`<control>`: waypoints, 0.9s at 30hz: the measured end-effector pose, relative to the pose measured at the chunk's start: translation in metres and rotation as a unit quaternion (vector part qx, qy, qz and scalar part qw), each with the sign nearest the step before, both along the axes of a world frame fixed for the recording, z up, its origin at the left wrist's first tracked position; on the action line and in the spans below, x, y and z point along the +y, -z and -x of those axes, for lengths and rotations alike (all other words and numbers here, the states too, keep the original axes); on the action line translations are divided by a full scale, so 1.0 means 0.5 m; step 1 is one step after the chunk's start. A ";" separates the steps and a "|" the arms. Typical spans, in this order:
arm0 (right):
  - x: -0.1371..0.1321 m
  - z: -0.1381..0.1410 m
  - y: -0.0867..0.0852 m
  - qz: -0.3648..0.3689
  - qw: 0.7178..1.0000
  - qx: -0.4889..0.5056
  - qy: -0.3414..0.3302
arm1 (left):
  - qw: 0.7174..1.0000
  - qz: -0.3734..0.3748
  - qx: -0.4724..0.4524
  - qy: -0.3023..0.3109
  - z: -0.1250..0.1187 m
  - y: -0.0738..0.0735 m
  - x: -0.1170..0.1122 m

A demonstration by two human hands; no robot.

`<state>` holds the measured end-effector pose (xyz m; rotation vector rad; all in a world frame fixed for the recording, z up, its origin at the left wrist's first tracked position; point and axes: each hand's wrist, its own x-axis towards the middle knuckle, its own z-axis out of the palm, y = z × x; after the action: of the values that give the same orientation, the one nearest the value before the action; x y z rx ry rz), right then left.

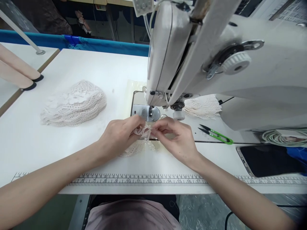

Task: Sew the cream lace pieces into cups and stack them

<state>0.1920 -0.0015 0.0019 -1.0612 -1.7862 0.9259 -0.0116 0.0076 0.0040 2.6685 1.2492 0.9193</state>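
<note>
Just in front of the sewing machine's needle area, my left hand (pixel 122 132) is closed on a piece of white lace (pixel 131 148), which hangs down below the fingers onto the table. My right hand (pixel 176 137) pinches the other end of the same lace at its edge, thumb against forefinger. Between the two hands a narrow strip of the lace is gathered. The presser foot (pixel 151 113) and steel needle plate (pixel 141 110) lie right behind my fingertips. Part of the lace is hidden by the left hand.
A stack of lace pieces (pixel 76 103) lies at the left, and more lace (pixel 202 107) sits behind the sewing machine (pixel 165 51). Green thread snips (pixel 217 135), a phone (pixel 271 159) and a coil of cord (pixel 285 136) are at the right. A printed ruler (pixel 134 180) runs along the front edge.
</note>
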 end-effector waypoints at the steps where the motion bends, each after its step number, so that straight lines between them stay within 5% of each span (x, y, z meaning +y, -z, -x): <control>1: 0.000 0.000 -0.001 -0.006 1.000 -0.015 -0.003 | 1.000 0.002 -0.001 -0.005 0.000 0.000 0.000; 16: -0.003 0.004 0.001 -0.028 0.998 -0.043 -0.024 | 0.997 -0.076 -0.001 0.033 -0.001 -0.002 -0.003; 27: 0.013 -0.005 0.011 -0.310 0.944 -0.113 -0.013 | 0.987 -0.149 0.018 0.065 0.005 0.006 -0.002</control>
<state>0.1945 0.0051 -0.0037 -0.7482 -2.0848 0.2126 -0.0141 0.0067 0.0011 2.9605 0.9985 1.1230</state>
